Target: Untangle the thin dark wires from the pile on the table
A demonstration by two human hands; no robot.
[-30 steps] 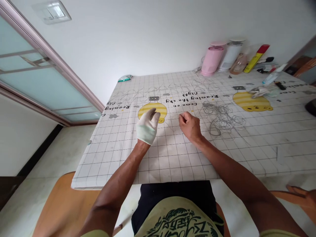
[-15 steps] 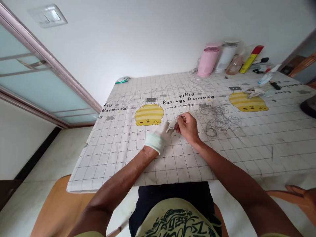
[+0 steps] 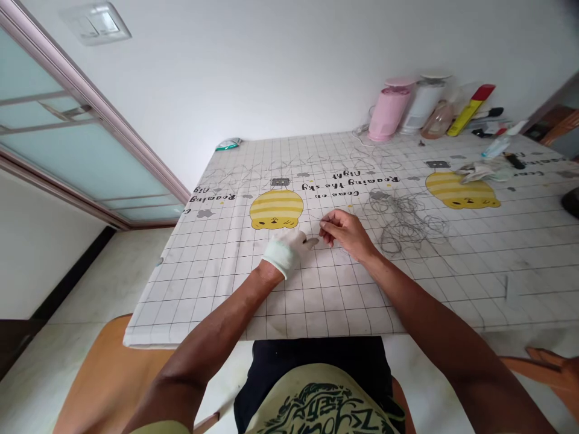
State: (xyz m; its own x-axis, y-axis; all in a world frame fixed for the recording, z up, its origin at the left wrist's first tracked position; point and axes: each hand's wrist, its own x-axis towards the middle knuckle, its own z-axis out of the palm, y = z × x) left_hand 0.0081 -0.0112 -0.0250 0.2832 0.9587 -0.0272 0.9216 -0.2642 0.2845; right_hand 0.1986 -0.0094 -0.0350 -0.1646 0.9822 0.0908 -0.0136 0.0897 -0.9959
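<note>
My left hand [image 3: 289,248], in a white glove with a pale green cuff, is low over the checked cloth, its fingers closed and pointing right. What it pinches is too small to make out. My bare right hand [image 3: 342,232] is just to the right, thumb and fingertips pressed together on something thin that I cannot make out. A small gap lies between the two hands. To the right of my right hand lies a loose tangle of thin grey wire [image 3: 402,224]. More thin wavy strands [image 3: 312,163] stretch across the back of the cloth.
The table [image 3: 181,307] has a pink cylinder [image 3: 389,111], a white cylinder [image 3: 421,105], a clear bottle [image 3: 436,120] and a yellow-red box [image 3: 470,111] at its back right. A crumpled glove [image 3: 486,170] lies near a spray bottle [image 3: 502,141]. A green-white packet [image 3: 228,144] is at the back left.
The fingers of my left hand have drawn together and lie lower. My right hand has shifted slightly right, its fingertips still together. The view has moved slightly.
</note>
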